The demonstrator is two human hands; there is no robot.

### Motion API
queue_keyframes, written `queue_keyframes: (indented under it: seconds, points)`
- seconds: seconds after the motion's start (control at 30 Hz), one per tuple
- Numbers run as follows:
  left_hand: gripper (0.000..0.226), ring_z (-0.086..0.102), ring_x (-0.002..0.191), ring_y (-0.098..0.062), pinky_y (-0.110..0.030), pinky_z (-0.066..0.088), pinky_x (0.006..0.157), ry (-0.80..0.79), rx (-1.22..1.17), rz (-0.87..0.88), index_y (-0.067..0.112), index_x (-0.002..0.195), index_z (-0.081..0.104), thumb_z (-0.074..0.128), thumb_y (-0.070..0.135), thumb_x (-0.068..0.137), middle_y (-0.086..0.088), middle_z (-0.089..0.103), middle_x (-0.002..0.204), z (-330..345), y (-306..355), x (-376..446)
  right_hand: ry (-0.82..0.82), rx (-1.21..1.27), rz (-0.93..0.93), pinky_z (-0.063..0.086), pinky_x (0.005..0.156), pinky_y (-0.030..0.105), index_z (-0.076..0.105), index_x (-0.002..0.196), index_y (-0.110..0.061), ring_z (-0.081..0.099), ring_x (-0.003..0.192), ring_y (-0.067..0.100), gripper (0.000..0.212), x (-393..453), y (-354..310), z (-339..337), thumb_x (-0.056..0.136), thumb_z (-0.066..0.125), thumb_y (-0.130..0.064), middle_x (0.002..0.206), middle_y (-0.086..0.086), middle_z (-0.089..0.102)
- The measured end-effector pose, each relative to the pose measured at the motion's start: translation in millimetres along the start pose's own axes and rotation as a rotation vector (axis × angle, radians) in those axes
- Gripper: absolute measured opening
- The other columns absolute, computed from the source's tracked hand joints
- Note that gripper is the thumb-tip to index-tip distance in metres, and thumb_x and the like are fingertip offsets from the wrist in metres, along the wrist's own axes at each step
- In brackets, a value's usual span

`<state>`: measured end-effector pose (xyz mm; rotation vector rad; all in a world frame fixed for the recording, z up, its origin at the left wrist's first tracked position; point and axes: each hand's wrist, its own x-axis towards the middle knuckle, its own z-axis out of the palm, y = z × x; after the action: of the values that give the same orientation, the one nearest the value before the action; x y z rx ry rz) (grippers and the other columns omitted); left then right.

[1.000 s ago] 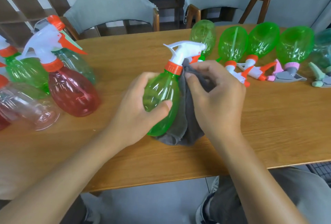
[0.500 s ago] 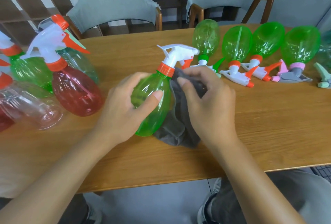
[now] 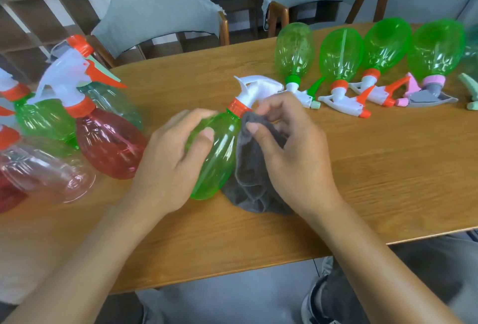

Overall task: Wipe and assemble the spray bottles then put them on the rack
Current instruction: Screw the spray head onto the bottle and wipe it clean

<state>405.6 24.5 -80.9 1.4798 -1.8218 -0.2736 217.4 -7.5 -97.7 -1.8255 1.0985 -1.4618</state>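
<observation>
Green and see-through, the spray bottle [image 3: 219, 153] you are working on lies tilted near the middle of the worktop [image 3: 388, 173], its base toward the near edge and its white trigger head [image 3: 254, 88] with the orange collar pointing toward the far edge. Your left hand [image 3: 170, 165] has a full grip round the bottle's body, thumb pressed on its upper side. Your right hand [image 3: 289, 153] pinches a grey cloth [image 3: 248, 181] against the bottle's shoulder, just below the collar; the rest of the cloth bunches on the worktop under your palm.

Along the far right edge, four green bottles [image 3: 338, 57] lie in a row, bases away from you, trigger heads toward you. At the left edge a cluster stands and lies together: a red bottle [image 3: 108, 145], a clear bottle [image 3: 46, 168] on its side, and more green ones behind. Beyond the far edge sit two chairs [image 3: 160, 5] draped in grey fabric.
</observation>
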Motion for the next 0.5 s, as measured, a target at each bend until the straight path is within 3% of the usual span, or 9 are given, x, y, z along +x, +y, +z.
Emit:
queue_keyframes:
  seconds: [0.1,0.2,0.3,0.4,0.5]
  points:
    - [0.036,0.060,0.100,-0.003,-0.022,0.041,0.083,-0.036,-0.005,-0.022,0.028,0.120,0.063,0.041,0.036,0.093,0.016,0.064,0.105,1,7,-1,0.174,0.108,0.040,0.053,0.082,0.043,0.056,0.096,-0.029,0.064,0.084,0.010,0.019,3,0,-5,0.096,0.068,-0.014,0.090,-0.013,0.062]
    - [0.036,0.060,0.095,-0.006,-0.026,0.040,0.079,-0.076,0.028,-0.035,0.033,0.121,0.059,0.040,0.040,0.091,0.017,0.064,0.101,2,11,-4,0.239,0.149,0.055,0.053,0.082,0.053,0.059,0.093,-0.030,0.067,0.085,0.017,0.017,6,1,-11,0.095,0.070,-0.018,0.088,-0.009,0.066]
    - [0.038,0.060,0.094,-0.013,-0.033,0.041,0.078,-0.059,0.070,-0.053,0.034,0.125,0.057,0.039,0.041,0.092,0.016,0.064,0.101,3,12,-4,0.178,0.158,0.059,0.054,0.086,0.048,0.066,0.090,-0.026,0.069,0.088,0.013,0.014,5,1,-9,0.091,0.076,-0.017,0.087,-0.012,0.070]
    - [0.040,0.060,0.104,-0.021,-0.040,0.045,0.085,-0.022,0.141,-0.058,0.029,0.128,0.054,0.038,0.043,0.094,0.010,0.064,0.113,6,14,-3,0.068,0.112,0.038,0.055,0.085,0.042,0.070,0.090,-0.024,0.070,0.089,0.009,0.012,0,2,-3,0.088,0.078,-0.016,0.088,-0.015,0.072]
    - [0.046,0.057,0.118,-0.020,-0.042,0.046,0.093,-0.031,0.198,-0.055,0.025,0.136,0.052,0.037,0.047,0.098,0.007,0.061,0.130,8,14,-4,0.061,0.081,0.033,0.055,0.085,0.039,0.072,0.092,-0.020,0.070,0.090,0.009,0.008,-2,5,-3,0.089,0.078,-0.016,0.090,-0.014,0.073]
